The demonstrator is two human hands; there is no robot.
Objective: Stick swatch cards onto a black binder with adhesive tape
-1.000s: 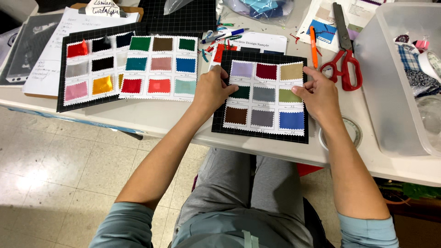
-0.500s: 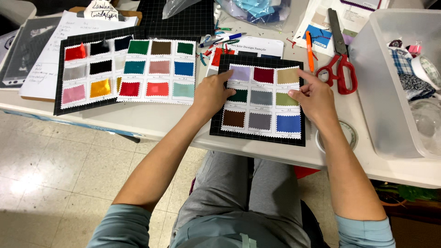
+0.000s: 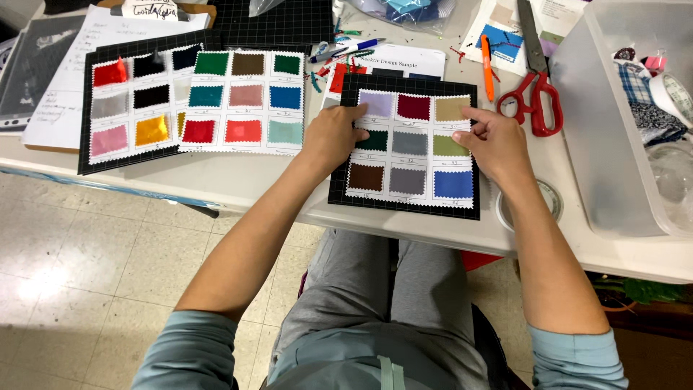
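A black board [image 3: 404, 206] carries a white card [image 3: 410, 148] with a grid of coloured fabric squares. It lies on the white table [image 3: 238, 180] in front of me. My left hand [image 3: 332, 137] grips its left edge, fingers resting on the card. My right hand [image 3: 494, 144] grips the right edge, thumb on the card. Both hands press the card flat on the board.
Two more swatch cards [image 3: 242, 101] lie on a black mat [image 3: 137, 101] to the left, over papers. Red-handled scissors [image 3: 534, 79], an orange marker [image 3: 488, 68] and pens [image 3: 346, 50] lie behind. A clear plastic bin [image 3: 613, 123] stands right, a tape roll [image 3: 545, 202] beside it.
The board and card have shifted slightly toward the table's near edge as my hands adjusted their hold; the view has tilted a little.
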